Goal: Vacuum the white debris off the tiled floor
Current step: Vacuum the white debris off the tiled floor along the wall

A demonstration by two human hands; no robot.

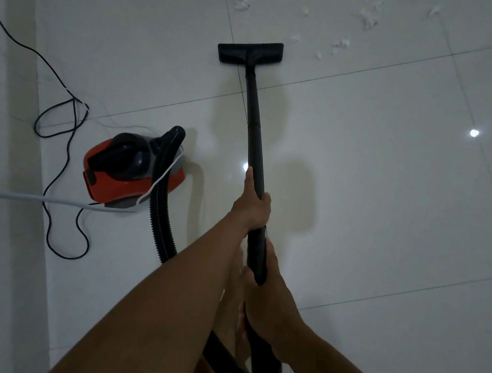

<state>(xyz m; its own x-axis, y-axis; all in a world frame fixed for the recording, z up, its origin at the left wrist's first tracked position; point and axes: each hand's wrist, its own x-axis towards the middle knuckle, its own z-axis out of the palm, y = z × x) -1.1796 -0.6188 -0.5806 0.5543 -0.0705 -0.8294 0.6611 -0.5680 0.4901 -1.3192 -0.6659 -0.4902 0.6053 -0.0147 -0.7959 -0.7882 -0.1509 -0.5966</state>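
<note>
I hold a black vacuum wand point(256, 129) with both hands. My left hand point(251, 208) grips the tube higher up; my right hand point(269, 291) is wrapped around the handle end just below it. The flat black floor nozzle point(250, 52) rests on the white tiled floor point(385, 183). White debris point(340, 44) lies scattered on the tiles just beyond and to the right of the nozzle, with more bits point(241, 3) farther up. A ribbed black hose point(163, 192) runs from the handle to the red and black vacuum body point(130, 171) at my left.
A thin black power cord point(65, 136) loops over the floor left of the vacuum body. A white cable point(24, 198) crosses the floor from the left edge toward the vacuum. A pale wall or skirting strip point(2, 80) runs along the left side.
</note>
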